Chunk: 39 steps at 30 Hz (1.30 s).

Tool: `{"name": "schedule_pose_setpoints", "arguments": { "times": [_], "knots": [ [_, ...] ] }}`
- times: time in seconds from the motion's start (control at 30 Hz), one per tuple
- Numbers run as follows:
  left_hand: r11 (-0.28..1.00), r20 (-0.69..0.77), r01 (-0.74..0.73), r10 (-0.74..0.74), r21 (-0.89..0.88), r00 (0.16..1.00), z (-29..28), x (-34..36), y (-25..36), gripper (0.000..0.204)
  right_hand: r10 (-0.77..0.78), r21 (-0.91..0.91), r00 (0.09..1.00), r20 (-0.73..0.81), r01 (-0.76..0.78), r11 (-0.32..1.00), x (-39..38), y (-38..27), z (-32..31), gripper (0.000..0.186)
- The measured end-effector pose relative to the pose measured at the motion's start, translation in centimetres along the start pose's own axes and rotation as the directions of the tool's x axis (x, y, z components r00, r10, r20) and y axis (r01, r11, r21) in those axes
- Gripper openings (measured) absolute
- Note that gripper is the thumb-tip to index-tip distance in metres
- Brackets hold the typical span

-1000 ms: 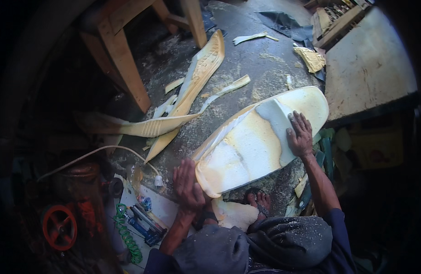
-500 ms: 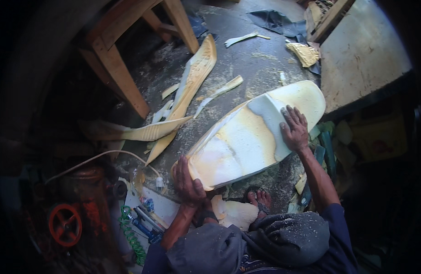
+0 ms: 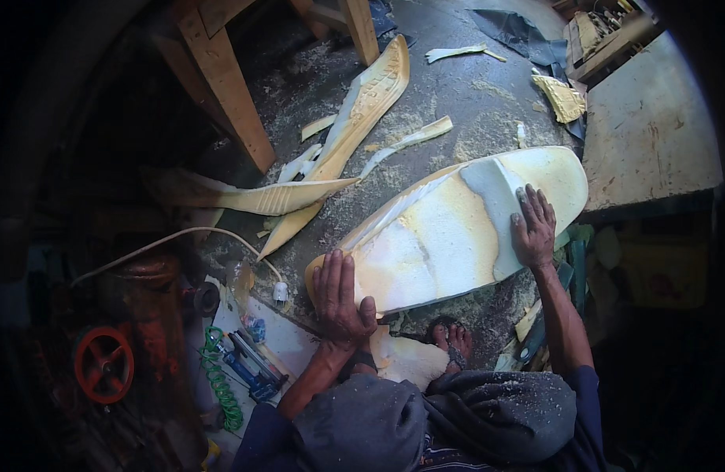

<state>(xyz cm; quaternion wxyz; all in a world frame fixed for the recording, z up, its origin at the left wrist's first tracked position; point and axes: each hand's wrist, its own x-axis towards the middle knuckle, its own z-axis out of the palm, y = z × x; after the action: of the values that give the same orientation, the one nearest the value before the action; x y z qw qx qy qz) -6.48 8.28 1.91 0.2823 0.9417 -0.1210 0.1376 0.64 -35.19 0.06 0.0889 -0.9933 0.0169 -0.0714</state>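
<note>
A long, pale yellow and white foam block (image 3: 445, 232), shaped like a motorcycle seat with a grey band across it, lies slantwise in front of me. On its left end rests my left hand (image 3: 343, 303), fingers stretched out over the surface and thumb apart. My right hand (image 3: 534, 228) lies flat on the raised grey part toward the far right end, its fingers slightly spread. Neither hand is closed round anything. The foam's underside is hidden. Between my feet sits a smaller pale foam piece (image 3: 414, 360).
Long carved foam offcuts (image 3: 358, 122) lie on the dusty floor beyond the block, near a wooden stool (image 3: 229, 86). At left are a cable with a white plug (image 3: 281, 292), a green coiled hose (image 3: 221, 385) and a red handwheel (image 3: 103, 365). A board (image 3: 654, 130) stands far right.
My left hand's fingers have straightened and now lie flat over the foam's left end. The right hand stays on the grey part. The whole view has shifted slightly.
</note>
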Motion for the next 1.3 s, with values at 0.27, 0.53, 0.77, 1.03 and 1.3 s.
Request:
{"name": "schedule_pose_setpoints", "arguments": {
  "times": [0.27, 0.53, 0.77, 1.03, 1.3],
  "knots": [
    [0.988, 0.034, 0.044, -0.04, -0.149, 0.999, -1.1, 1.6, 0.2, 0.061, -0.001, -0.028, 1.0, 0.0, 0.001, 1.0, 0.2, 0.1, 0.0, 0.055],
    [0.945, 0.013, 0.117, -0.118, -0.304, 0.993, -0.8, 3.4, -1.7, 0.058, -0.034, -0.003, 0.999, -0.016, 0.034, 0.999, 0.7, 0.3, 0.2, 0.056],
    [0.779, -0.057, 0.556, -0.594, -0.291, 0.802, 1.2, 0.0, -4.0, 0.063, -0.06, -0.01, 0.998, -0.003, 0.06, 0.998, 0.8, 0.6, 0.5, 0.057],
    [0.166, 0.321, 0.821, -0.864, -0.546, 0.389, 4.6, -1.6, -6.9, 0.072, -0.029, -0.008, 0.999, 0.013, 0.029, 1.0, 0.9, 0.4, 0.5, 0.058],
    [0.818, -0.168, 0.378, -0.485, -0.433, 0.858, 2.1, 1.0, -6.9, 0.039, -0.063, 0.006, 0.998, -0.009, 0.063, 0.998, 0.9, 0.3, 0.5, 0.055]
  ]
}}
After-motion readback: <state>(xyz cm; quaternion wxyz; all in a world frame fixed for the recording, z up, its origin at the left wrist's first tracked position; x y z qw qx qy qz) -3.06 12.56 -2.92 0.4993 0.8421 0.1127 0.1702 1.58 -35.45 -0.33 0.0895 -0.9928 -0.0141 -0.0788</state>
